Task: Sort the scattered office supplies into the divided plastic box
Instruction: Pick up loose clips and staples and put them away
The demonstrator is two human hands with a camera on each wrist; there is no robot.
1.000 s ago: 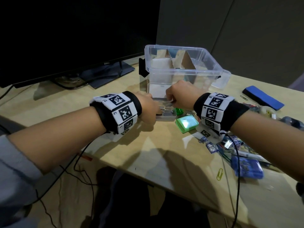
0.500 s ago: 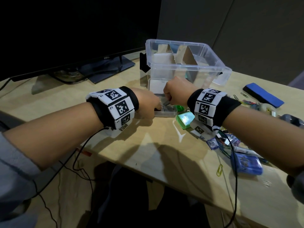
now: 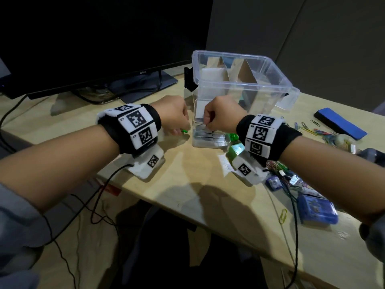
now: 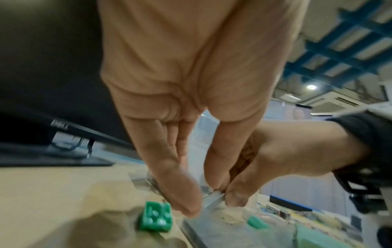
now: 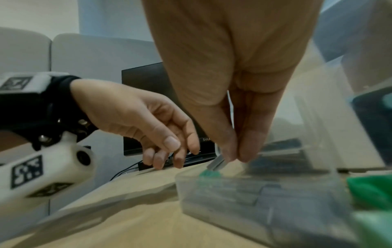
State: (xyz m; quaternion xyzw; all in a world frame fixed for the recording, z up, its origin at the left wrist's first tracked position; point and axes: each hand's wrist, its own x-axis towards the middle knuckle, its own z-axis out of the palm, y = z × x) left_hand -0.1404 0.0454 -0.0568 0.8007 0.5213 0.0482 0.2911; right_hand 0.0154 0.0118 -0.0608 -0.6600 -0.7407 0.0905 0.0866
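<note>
A clear divided plastic box with cardboard partitions stands at the back of the desk. In front of it lies a small clear case of staple strips. My right hand is over the case's far end and pinches a grey staple strip between thumb and fingers, just above the case. My left hand hangs just left of the case with its fingers relaxed and holds nothing. A small green plastic piece lies on the desk under its fingertips.
A dark monitor stands at the back left. Right of the case lie a green box, coloured paper clips, a blue flat case, a blue box and a yellow paper clip. The desk's front edge runs close below my wrists.
My left hand has drawn back to the left, off the staple case, and the green piece now shows by its fingers. My right hand stays over the case with the strip.
</note>
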